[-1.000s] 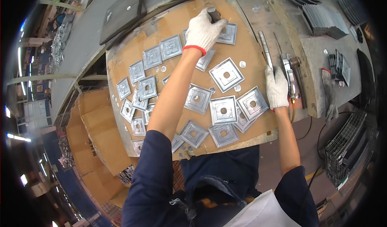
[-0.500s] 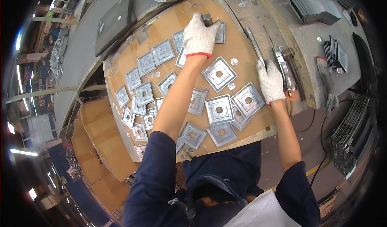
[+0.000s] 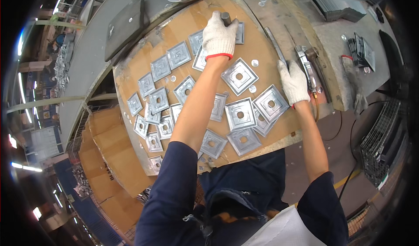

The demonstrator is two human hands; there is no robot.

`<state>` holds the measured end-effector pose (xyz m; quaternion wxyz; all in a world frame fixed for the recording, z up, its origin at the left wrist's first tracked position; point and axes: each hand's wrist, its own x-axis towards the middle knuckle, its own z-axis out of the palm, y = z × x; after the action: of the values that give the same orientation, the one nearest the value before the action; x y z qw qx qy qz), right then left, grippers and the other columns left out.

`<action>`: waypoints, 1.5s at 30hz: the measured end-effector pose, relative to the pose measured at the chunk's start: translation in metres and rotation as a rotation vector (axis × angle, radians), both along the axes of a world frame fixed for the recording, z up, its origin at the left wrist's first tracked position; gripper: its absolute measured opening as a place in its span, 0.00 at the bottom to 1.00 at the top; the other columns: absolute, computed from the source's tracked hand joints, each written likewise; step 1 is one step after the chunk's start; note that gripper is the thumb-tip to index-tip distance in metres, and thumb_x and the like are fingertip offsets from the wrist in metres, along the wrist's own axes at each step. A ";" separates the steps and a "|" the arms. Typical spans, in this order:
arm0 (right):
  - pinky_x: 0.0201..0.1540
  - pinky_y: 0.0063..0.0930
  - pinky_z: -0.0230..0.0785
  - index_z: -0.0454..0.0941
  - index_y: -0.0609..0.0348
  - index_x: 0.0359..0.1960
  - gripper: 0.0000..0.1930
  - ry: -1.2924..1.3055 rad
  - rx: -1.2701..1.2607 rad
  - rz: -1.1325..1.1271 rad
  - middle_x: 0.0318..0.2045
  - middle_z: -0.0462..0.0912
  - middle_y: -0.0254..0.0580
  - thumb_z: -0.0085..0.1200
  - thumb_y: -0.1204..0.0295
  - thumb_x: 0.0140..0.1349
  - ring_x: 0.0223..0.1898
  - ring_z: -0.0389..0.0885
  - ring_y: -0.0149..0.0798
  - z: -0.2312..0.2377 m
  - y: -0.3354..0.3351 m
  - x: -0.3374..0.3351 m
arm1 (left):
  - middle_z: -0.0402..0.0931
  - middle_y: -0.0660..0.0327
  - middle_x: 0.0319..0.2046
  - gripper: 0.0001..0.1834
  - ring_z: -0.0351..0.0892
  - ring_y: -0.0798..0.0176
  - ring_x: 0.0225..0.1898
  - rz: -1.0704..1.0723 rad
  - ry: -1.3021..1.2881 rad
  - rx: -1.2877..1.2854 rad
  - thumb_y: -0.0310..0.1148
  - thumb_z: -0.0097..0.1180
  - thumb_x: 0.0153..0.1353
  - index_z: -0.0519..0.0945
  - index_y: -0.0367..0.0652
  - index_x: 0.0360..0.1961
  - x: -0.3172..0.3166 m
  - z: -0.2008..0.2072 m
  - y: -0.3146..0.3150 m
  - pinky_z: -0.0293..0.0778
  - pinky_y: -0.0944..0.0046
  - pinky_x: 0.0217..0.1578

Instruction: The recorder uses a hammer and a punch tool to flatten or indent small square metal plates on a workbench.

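My left hand (image 3: 219, 37), in a white knit glove with a red cuff, is closed around a short dark metal cylinder (image 3: 225, 18). It is over a square metal plate (image 3: 240, 32) at the far part of the cardboard, hiding part of it. My right hand (image 3: 294, 83), gloved alike, is closed on the near end of a long grey metal rod (image 3: 274, 40) that points away from me. Several square plates with stepped rims lie between my arms, many with a hole in the middle, such as one plate (image 3: 247, 81). Small round discs (image 3: 255, 63) lie among them.
Cardboard (image 3: 183, 29) covers the bench. Right of my right hand lies an air tool (image 3: 307, 69) with a yellow hose. Beyond are stacked dark plates (image 3: 334, 5) and a grey glove (image 3: 354, 82). A dark flat board (image 3: 124, 27) lies at far left; a wire basket (image 3: 379, 145) stands right.
The view has shifted slightly, so the bench and plates appear a little farther right. Both hands keep their grips, and no plate has visibly been moved.
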<state>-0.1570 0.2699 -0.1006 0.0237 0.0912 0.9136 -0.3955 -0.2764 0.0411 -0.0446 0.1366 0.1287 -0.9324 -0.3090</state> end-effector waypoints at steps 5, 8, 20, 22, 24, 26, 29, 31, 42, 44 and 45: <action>0.57 0.58 0.74 0.81 0.67 0.54 0.33 0.017 0.033 0.002 0.48 0.86 0.74 0.48 0.42 0.78 0.54 0.83 0.73 -0.006 0.002 -0.001 | 0.90 0.47 0.36 0.24 0.92 0.43 0.40 -0.070 -0.024 0.010 0.46 0.73 0.61 0.83 0.38 0.49 -0.010 -0.004 -0.012 0.85 0.52 0.47; 0.57 0.58 0.73 0.82 0.67 0.54 0.34 0.001 0.038 0.004 0.48 0.86 0.73 0.49 0.42 0.78 0.54 0.83 0.73 -0.002 0.002 -0.002 | 0.91 0.48 0.37 0.25 0.92 0.44 0.41 -0.083 -0.061 0.055 0.47 0.71 0.62 0.83 0.38 0.50 -0.005 -0.004 -0.012 0.85 0.52 0.47; 0.42 0.52 0.78 0.78 0.61 0.46 0.26 0.526 -0.080 0.256 0.33 0.86 0.62 0.54 0.45 0.79 0.38 0.88 0.65 0.157 -0.052 -0.052 | 0.91 0.48 0.44 0.28 0.91 0.42 0.50 -0.096 -0.080 0.044 0.55 0.68 0.64 0.86 0.43 0.54 -0.001 -0.007 -0.023 0.83 0.50 0.52; 0.43 0.53 0.80 0.78 0.59 0.49 0.22 0.533 -0.160 0.167 0.31 0.87 0.61 0.55 0.49 0.80 0.38 0.89 0.65 0.176 -0.069 -0.059 | 0.91 0.47 0.44 0.27 0.90 0.42 0.50 -0.102 -0.075 0.045 0.54 0.68 0.64 0.87 0.43 0.53 -0.005 -0.009 -0.018 0.83 0.49 0.51; 0.46 0.57 0.81 0.78 0.58 0.51 0.24 0.408 -0.141 0.177 0.32 0.88 0.60 0.52 0.47 0.80 0.40 0.89 0.68 0.174 -0.080 -0.065 | 0.90 0.49 0.50 0.25 0.89 0.41 0.54 -0.114 -0.122 0.060 0.51 0.68 0.65 0.86 0.48 0.57 -0.003 -0.003 -0.016 0.83 0.47 0.55; 0.49 0.60 0.80 0.79 0.58 0.50 0.28 0.173 0.358 0.336 0.35 0.89 0.63 0.49 0.42 0.79 0.43 0.89 0.69 0.140 -0.081 -0.079 | 0.90 0.47 0.49 0.25 0.89 0.41 0.53 -0.116 -0.116 0.070 0.51 0.70 0.64 0.86 0.46 0.56 -0.006 -0.011 -0.018 0.83 0.47 0.55; 0.53 0.62 0.78 0.80 0.59 0.48 0.30 0.078 0.384 0.459 0.39 0.89 0.66 0.47 0.40 0.77 0.47 0.88 0.70 0.130 -0.063 -0.084 | 0.89 0.44 0.49 0.28 0.89 0.40 0.53 -0.208 -0.075 0.187 0.50 0.71 0.63 0.86 0.42 0.56 0.002 -0.009 -0.017 0.83 0.47 0.55; 0.53 0.60 0.76 0.80 0.60 0.47 0.29 0.070 0.243 0.405 0.40 0.88 0.67 0.48 0.42 0.77 0.47 0.87 0.71 0.149 -0.056 -0.080 | 0.88 0.44 0.50 0.27 0.88 0.39 0.53 -0.190 -0.077 0.143 0.50 0.71 0.63 0.85 0.41 0.55 -0.002 -0.007 -0.015 0.83 0.46 0.55; 0.48 0.53 0.75 0.81 0.66 0.50 0.29 0.276 0.025 0.224 0.40 0.86 0.69 0.56 0.45 0.77 0.47 0.85 0.70 0.139 -0.010 -0.041 | 0.89 0.41 0.45 0.26 0.88 0.37 0.51 -0.185 -0.055 0.102 0.50 0.68 0.65 0.85 0.37 0.51 0.010 0.003 -0.022 0.81 0.47 0.54; 0.48 0.53 0.75 0.80 0.67 0.49 0.29 0.257 0.015 0.209 0.41 0.86 0.68 0.56 0.45 0.77 0.47 0.85 0.70 0.126 -0.008 -0.036 | 0.89 0.41 0.45 0.27 0.89 0.38 0.50 -0.193 -0.066 0.132 0.50 0.68 0.65 0.85 0.37 0.52 0.012 0.005 -0.022 0.81 0.47 0.53; 0.48 0.53 0.76 0.80 0.66 0.50 0.28 0.247 0.032 0.204 0.41 0.86 0.69 0.56 0.47 0.78 0.47 0.85 0.70 0.123 -0.008 -0.032 | 0.89 0.41 0.45 0.27 0.89 0.38 0.49 -0.196 -0.076 0.164 0.50 0.68 0.65 0.85 0.37 0.52 0.012 0.005 -0.022 0.82 0.48 0.53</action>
<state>-0.1889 0.2620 0.0225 -0.0502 -0.0513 0.9202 -0.3848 -0.2643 0.0187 -0.0391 0.0593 0.0591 -0.9166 -0.3909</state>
